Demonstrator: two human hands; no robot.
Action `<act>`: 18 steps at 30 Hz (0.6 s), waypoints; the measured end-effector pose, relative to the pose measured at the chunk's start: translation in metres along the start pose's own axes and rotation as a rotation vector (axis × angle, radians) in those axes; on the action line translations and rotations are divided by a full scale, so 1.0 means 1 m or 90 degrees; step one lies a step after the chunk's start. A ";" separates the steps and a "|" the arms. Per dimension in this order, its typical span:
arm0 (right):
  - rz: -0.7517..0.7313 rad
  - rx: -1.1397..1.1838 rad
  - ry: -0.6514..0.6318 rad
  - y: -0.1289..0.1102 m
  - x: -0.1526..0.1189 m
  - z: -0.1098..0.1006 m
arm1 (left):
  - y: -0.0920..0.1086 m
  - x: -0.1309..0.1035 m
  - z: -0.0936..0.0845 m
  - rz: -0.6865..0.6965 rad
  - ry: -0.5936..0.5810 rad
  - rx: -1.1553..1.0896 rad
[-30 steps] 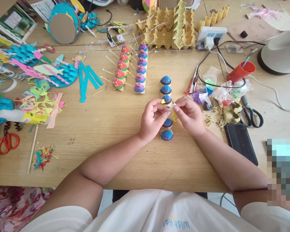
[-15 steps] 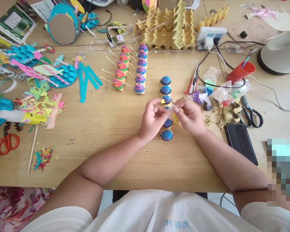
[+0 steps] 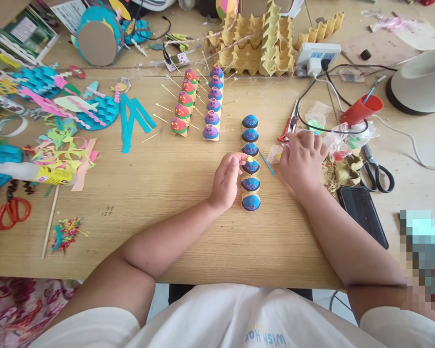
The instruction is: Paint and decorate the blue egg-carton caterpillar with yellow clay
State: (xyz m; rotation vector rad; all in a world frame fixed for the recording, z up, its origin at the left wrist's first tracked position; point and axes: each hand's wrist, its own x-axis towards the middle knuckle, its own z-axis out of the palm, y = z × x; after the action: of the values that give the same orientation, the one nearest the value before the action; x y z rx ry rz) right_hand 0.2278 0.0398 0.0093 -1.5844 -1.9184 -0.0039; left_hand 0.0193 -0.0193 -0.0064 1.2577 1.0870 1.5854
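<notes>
A column of several blue clay-topped egg-carton cups (image 3: 251,184) with small faces stands in front of me. My left hand (image 3: 226,181) is beside its left edge, holding a small yellow clay piece (image 3: 250,158) at the fingertips. To the right, my right hand (image 3: 303,162) reaches palm down over the small plastic bags; its fingertips are partly hidden, and what they touch cannot be made out. Between the hands a thin blue stick (image 3: 267,163) lies on the table. A clear bag (image 3: 274,153) lies by my right thumb.
Red-green (image 3: 181,111) and purple (image 3: 212,105) cup rows with pins stand behind, left of centre. At right are black scissors (image 3: 379,174), a phone (image 3: 362,215), a red cup (image 3: 361,110) and a power strip (image 3: 319,50). Paper scraps and a glue bottle (image 3: 50,174) lie left.
My right hand has moved right, away from my left hand, onto the bags. The clear bag with yellow clay has left the space between my hands, and the blue stick now lies on the table.
</notes>
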 end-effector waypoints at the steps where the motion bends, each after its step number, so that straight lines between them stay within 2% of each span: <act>1: -0.026 0.020 0.020 -0.003 -0.002 -0.001 | -0.001 0.000 0.000 0.000 -0.006 -0.004; 3: -0.100 0.092 0.035 -0.009 -0.005 -0.003 | -0.001 0.000 -0.001 -0.006 -0.018 -0.005; 7: -0.216 0.239 -0.023 -0.018 -0.011 -0.005 | 0.000 -0.001 -0.003 -0.006 -0.048 -0.020; 12: -0.231 0.256 -0.025 -0.019 -0.011 -0.003 | 0.002 -0.002 -0.004 -0.040 -0.087 -0.040; 18: -0.259 0.258 0.001 -0.019 -0.011 -0.003 | 0.005 -0.001 -0.003 -0.043 -0.076 -0.024</act>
State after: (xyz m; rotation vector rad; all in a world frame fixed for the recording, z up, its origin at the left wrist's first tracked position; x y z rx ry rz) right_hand 0.2133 0.0240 0.0144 -0.9184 -2.0496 0.1992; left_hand 0.0164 -0.0224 -0.0023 1.2610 1.0093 1.4545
